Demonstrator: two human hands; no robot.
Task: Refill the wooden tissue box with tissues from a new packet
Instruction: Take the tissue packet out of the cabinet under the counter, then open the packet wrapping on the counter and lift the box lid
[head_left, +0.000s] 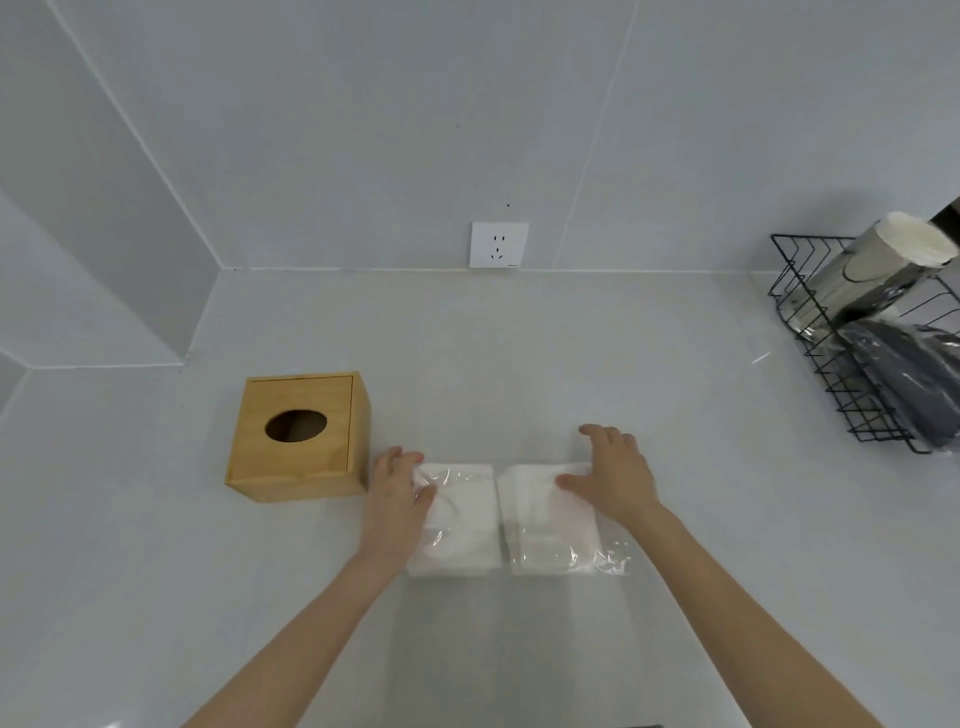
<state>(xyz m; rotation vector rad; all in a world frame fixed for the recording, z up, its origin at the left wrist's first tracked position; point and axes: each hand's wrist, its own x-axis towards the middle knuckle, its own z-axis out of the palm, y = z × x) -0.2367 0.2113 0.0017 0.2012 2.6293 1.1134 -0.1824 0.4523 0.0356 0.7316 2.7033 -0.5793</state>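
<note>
Our left hand (397, 488) is down on the left edge of the left tissue stack (457, 519), fingers curled a bit over the clear plastic wrap (441, 480) at the stack's far corner, so it looks like we're gripping the wrap there, though the plastic is see-through and it's hard to be sure how tight. Our right hand (613, 478) has its fingers spread fairly flat, palm resting on the far right part of the right tissue stack (550, 519), thumb lying across the top of it. The two white stacks sit side by side on the pale worktop (519, 353), a narrow gap between them, and loose crinkly wrap trails off the near right corner of the right one. The wooden tissue box (298, 436) is just to the left of our left hand, sitting upright with its oval hole facing up and dark inside, close to the left stack but not touching it. Further back there's a white wall socket (498, 244) right above the worktop edge, and way off to the right a black wire rack (852, 364) holding some wrapped rolls.
</note>
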